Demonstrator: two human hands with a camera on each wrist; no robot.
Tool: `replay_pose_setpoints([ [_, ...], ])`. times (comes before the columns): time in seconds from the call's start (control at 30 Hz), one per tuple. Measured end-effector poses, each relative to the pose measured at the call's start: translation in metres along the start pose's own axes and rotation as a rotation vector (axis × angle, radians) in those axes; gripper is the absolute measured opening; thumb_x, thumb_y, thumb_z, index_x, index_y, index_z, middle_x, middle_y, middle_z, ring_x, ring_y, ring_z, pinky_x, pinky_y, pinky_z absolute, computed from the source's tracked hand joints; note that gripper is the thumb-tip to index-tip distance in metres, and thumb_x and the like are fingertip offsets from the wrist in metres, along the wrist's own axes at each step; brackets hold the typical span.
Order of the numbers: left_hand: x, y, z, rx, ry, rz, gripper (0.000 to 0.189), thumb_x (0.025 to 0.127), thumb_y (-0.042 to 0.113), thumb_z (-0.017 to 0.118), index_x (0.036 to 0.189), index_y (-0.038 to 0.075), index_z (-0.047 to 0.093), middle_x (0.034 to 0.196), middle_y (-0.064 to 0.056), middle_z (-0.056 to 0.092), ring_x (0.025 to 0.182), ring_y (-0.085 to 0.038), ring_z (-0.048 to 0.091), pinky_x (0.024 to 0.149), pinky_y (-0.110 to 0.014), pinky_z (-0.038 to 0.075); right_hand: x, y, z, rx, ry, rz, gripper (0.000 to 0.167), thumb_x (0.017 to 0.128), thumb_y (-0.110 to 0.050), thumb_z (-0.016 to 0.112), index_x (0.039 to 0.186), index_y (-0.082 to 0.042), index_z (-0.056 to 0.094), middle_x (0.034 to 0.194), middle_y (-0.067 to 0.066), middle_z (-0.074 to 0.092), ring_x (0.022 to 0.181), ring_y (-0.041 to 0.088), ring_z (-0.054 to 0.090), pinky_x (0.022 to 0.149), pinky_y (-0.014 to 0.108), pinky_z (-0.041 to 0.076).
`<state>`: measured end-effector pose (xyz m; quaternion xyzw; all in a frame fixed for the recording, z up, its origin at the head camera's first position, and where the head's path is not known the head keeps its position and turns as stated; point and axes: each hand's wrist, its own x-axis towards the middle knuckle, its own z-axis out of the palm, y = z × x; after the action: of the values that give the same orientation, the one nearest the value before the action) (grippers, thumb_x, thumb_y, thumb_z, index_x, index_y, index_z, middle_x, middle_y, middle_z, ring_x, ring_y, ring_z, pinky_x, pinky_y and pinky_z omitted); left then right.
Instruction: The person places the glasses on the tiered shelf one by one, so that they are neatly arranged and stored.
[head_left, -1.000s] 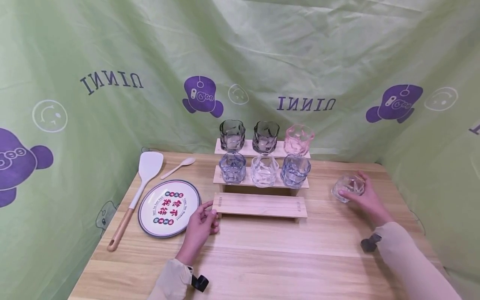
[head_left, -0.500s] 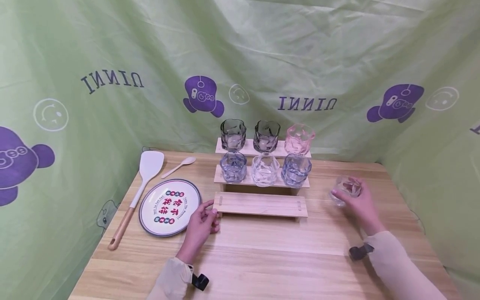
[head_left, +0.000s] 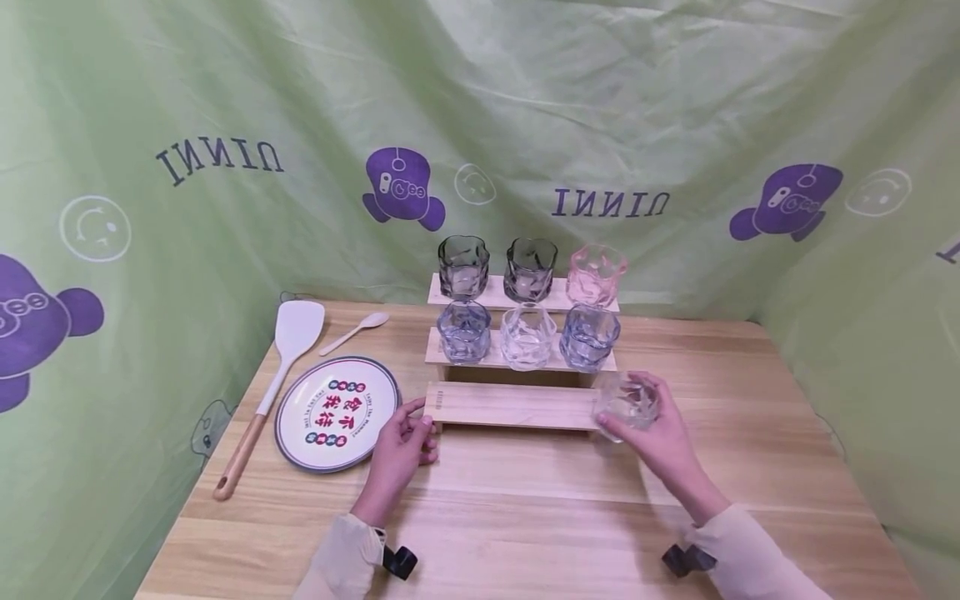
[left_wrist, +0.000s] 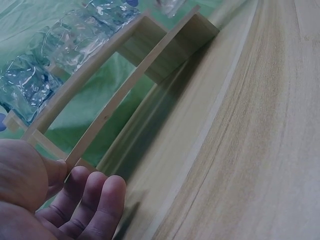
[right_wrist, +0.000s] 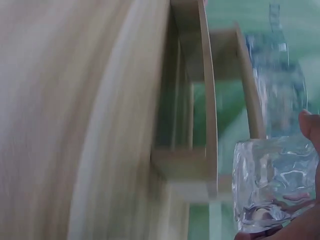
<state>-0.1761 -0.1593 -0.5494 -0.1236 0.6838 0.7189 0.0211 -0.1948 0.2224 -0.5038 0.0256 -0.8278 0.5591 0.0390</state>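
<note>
A clear glass (head_left: 624,402) is gripped in my right hand (head_left: 663,437), at the right end of the lowest step of a wooden tiered rack (head_left: 517,406). In the right wrist view the glass (right_wrist: 272,180) is upright relative to the rack, beside the step's end. My left hand (head_left: 401,446) pinches the left end of that same step; the left wrist view shows the thumb over the board's edge and the fingers (left_wrist: 107,200) curled below. On the middle step stand two bluish glasses (head_left: 464,333) and a clear one (head_left: 528,337). Two dark grey glasses (head_left: 462,268) and a pink glass (head_left: 596,277) occupy the top step.
Left of the rack lies a round plate (head_left: 339,414) with red lettering, close to my left hand. Beyond it are a white spatula (head_left: 298,329) with a wooden handle and a small spoon (head_left: 355,333). A green curtain (head_left: 600,108) hangs behind and around the table (head_left: 540,517).
My right hand has carried the clear glass leftward from the table's right side to the right end of the lowest step. My left hand has stayed in place.
</note>
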Motion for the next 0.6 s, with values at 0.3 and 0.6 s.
replay_pose_setpoints([
  [0.3, 0.001, 0.000, -0.003, -0.015, 0.001, 0.020, 0.042, 0.104, 0.009, 0.059, 0.144, 0.008, 0.050, 0.107, -0.023, 0.063, 0.082, -0.026, 0.063, 0.067, -0.038, 0.066, -0.002, -0.024, 0.074, 0.056, -0.090, -0.099, 0.088, 0.067, -0.024, 0.098, 0.139, -0.014, 0.048, 0.128, 0.011, 0.060, 0.115, 0.029, 0.059, 0.103, 0.050, 0.052],
  [0.6, 0.001, -0.002, 0.000, -0.021, -0.005, 0.023, 0.043, 0.103, 0.007, 0.059, 0.145, 0.007, 0.050, 0.105, -0.025, 0.062, 0.080, -0.027, 0.063, 0.066, -0.039, 0.066, 0.010, -0.026, 0.108, 0.038, -0.045, -0.162, 0.092, 0.063, -0.026, 0.100, 0.137, -0.014, 0.048, 0.128, 0.008, 0.062, 0.119, 0.028, 0.057, 0.108, 0.047, 0.046],
])
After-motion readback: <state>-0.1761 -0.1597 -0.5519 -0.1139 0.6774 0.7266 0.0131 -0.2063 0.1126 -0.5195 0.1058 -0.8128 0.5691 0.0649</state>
